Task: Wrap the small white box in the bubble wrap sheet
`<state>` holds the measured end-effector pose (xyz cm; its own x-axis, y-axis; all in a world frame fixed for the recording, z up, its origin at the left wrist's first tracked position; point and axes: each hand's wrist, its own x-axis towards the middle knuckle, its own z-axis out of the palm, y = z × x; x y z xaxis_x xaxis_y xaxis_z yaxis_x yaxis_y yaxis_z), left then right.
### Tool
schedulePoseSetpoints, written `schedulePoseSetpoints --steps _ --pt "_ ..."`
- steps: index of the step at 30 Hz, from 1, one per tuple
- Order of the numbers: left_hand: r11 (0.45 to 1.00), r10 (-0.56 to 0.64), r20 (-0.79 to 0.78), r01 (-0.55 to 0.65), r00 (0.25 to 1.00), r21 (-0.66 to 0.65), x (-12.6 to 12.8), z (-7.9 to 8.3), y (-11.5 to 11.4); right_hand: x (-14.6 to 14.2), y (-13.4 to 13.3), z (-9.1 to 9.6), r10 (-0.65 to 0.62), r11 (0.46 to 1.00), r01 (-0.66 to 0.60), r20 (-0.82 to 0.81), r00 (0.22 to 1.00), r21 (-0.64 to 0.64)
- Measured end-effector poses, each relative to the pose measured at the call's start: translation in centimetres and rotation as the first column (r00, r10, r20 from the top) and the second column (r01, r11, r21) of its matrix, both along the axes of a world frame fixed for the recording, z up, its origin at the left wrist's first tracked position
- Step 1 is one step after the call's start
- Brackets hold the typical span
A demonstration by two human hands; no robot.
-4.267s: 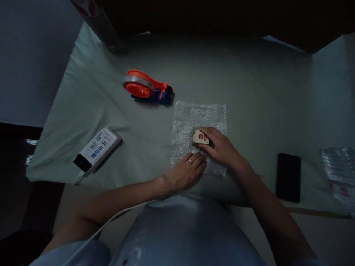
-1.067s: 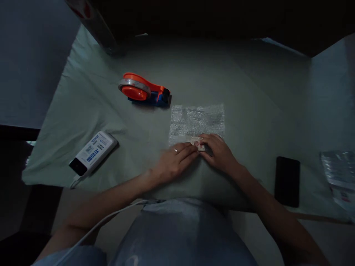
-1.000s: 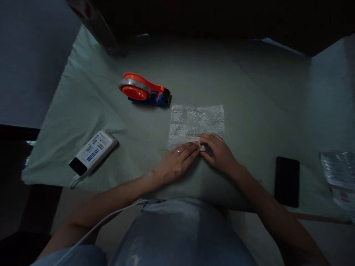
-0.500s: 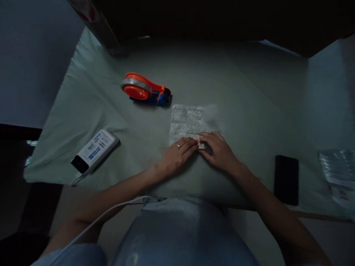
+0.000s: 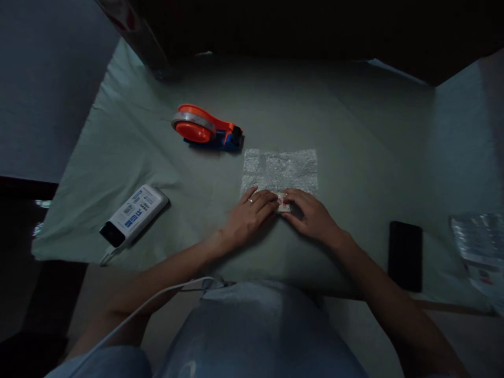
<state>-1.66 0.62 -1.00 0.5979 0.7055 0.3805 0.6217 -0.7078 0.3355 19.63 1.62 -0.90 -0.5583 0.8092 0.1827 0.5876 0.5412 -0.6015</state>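
A sheet of bubble wrap lies on the pale green cloth, its near edge folded over a small white and red box. My left hand, with a ring on one finger, presses its fingers on the folded edge left of the box. My right hand has its fingers closed round the wrapped box from the right. Only a sliver of the box shows between the two hands.
An orange and blue tape dispenser sits behind and left of the wrap. A white power bank with a cable lies at the left. A black phone lies at the right, with clear packets beyond it.
The box lay bare on the open sheet under my right hand; the sheet's near edge is now folded over it. My left hand has slid up onto the fold.
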Motion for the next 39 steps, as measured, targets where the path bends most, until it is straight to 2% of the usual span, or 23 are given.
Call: schedulePoseSetpoints --steps 6,9,12,15,17,18,19,21,23,24,26,28,32,34,36,39 --pt "1.000 0.006 -0.037 -0.007 0.999 -0.022 -2.0 0.2 -0.7 0.0 0.1 0.2 -0.005 1.000 0.005 -0.028 1.000 -0.001" --pt "0.999 -0.038 -0.167 0.037 0.985 -0.006 -3.7 -0.6 -1.0 0.0 0.2 0.3 -0.005 1.000 0.005 -0.012 1.000 0.004" --pt "1.000 -0.019 -0.244 0.015 0.970 -0.020 -4.5 -1.6 -1.2 0.0 0.2 0.3 -0.011 1.000 0.011 -0.010 1.000 0.014" --pt "0.997 0.072 -0.158 -0.077 0.985 -0.031 -4.4 -1.6 -1.2 0.0 0.1 0.2 -0.016 1.000 0.016 -0.005 1.000 0.022" --pt "0.964 0.229 -0.069 -0.236 0.971 -0.120 -4.1 -0.8 -1.2 0.0 0.1 0.2 -0.013 0.999 0.012 0.017 1.000 0.034" --pt "0.921 0.325 -0.050 -0.328 0.945 -0.213 -3.9 -0.2 -1.1 0.0 0.1 0.2 -0.007 0.999 0.006 0.025 1.000 0.042" --pt "0.852 0.413 -0.055 -0.407 0.909 -0.329 -3.8 0.4 -1.1 0.0 0.1 0.2 -0.003 0.999 0.001 0.031 1.000 0.050" --pt "0.678 0.496 -0.083 -0.445 0.864 -0.585 -3.7 1.3 -0.9 0.0 0.1 0.2 0.002 0.998 -0.004 0.036 0.999 0.060" --pt "0.509 0.537 -0.047 -0.368 0.843 -0.778 -3.8 1.6 -0.7 -0.1 0.1 0.2 -0.002 0.998 0.000 0.035 0.999 0.068" --pt "0.441 0.568 -0.010 -0.314 0.823 -0.840 -3.9 1.4 -0.6 -0.1 0.1 0.3 -0.002 0.997 -0.001 0.035 0.999 0.071" --pt "0.357 0.643 0.065 -0.224 0.763 -0.907 -3.8 0.9 -0.4 -0.1 0.1 0.3 0.003 0.997 -0.005 0.035 0.999 0.074" --pt "0.353 0.679 0.104 -0.200 0.727 -0.914 -3.4 0.5 -0.2 -0.2 0.1 0.4 0.007 0.997 -0.010 0.034 0.999 0.073" --pt "0.479 0.619 0.058 -0.319 0.783 -0.818 -2.1 0.6 0.1 -0.3 0.1 0.3 0.010 0.998 -0.012 0.030 1.000 0.068" --pt "0.510 0.589 0.023 -0.349 0.808 -0.786 -1.8 1.1 0.3 -0.3 0.1 0.3 0.015 0.997 -0.016 0.026 1.000 0.072" --pt "0.493 0.578 0.018 -0.332 0.816 -0.804 -2.0 1.3 0.4 -0.3 0.2 0.4 0.024 0.996 -0.027 0.039 0.999 0.083" --pt "0.392 0.571 0.061 -0.207 0.818 -0.897 -2.8 1.1 0.7 -0.4 0.5 0.7 0.069 0.992 -0.077 0.090 0.994 0.097"
